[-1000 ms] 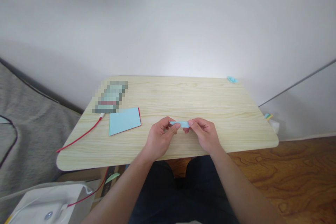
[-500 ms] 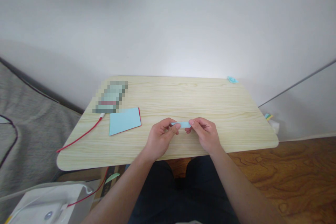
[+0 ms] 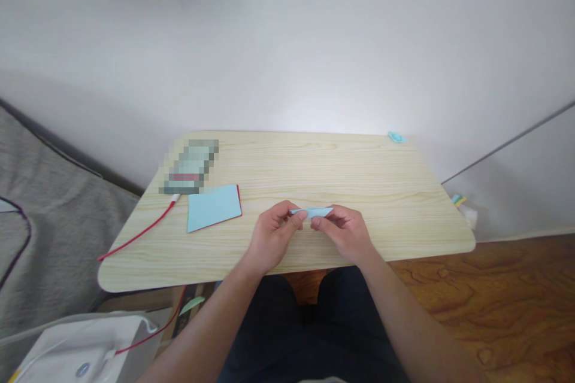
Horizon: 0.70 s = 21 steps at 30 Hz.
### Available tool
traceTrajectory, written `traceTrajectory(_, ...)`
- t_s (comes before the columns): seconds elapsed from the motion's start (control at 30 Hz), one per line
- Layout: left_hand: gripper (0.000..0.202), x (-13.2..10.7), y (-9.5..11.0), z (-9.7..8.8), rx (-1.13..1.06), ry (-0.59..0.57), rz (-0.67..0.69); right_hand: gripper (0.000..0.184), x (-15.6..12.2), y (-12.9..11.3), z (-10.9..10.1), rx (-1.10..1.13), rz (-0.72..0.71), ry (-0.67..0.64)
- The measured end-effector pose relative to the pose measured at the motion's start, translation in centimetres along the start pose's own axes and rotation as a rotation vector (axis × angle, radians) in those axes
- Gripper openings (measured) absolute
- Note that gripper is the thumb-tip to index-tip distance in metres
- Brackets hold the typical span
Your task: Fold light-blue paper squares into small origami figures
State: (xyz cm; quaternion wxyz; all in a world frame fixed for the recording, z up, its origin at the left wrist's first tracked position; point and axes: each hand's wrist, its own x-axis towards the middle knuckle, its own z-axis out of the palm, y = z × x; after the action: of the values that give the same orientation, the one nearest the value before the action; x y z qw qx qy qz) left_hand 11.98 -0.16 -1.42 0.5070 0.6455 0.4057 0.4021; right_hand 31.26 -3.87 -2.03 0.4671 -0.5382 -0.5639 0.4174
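A small folded light-blue paper strip (image 3: 312, 212) is held just above the near middle of a light wooden table (image 3: 359, 179). My left hand (image 3: 272, 236) pinches its left end between thumb and fingers. My right hand (image 3: 344, 232) pinches its right part, fingers curled under it. Both hands hover near the table's front edge.
A stack of light-blue paper with a red sheet under it (image 3: 212, 207) lies left of my hands. Behind it is a blurred-out device (image 3: 190, 166) with a red cable (image 3: 135, 236) running off the left edge. A small blue folded piece (image 3: 397, 136) sits at the far right corner.
The blue strip has turned flatter and now shows a pointed right end. My right hand has shifted slightly left and lower along it.
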Motion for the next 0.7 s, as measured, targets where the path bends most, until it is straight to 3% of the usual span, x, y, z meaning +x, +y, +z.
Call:
traceTrajectory(0.23, 0.023, 0.0, -0.1, 0.1, -0.001, -0.023, -0.012, 0.017, 0.1, 0.0, -0.1, 0.048, -0.020, 0.001)
traceTrajectory(0.43, 0.020, -0.1, -1.2, 0.1, -0.047, 0.059, -0.017, 0.014, 0.0, 0.0, -0.1, 0.121, -0.025, 0.009)
traceTrajectory(0.7, 0.018, -0.2, -1.4, 0.2, -0.027, 0.056, 0.010, 0.015, -0.1, 0.0, 0.1, 0.083, -0.039, -0.018)
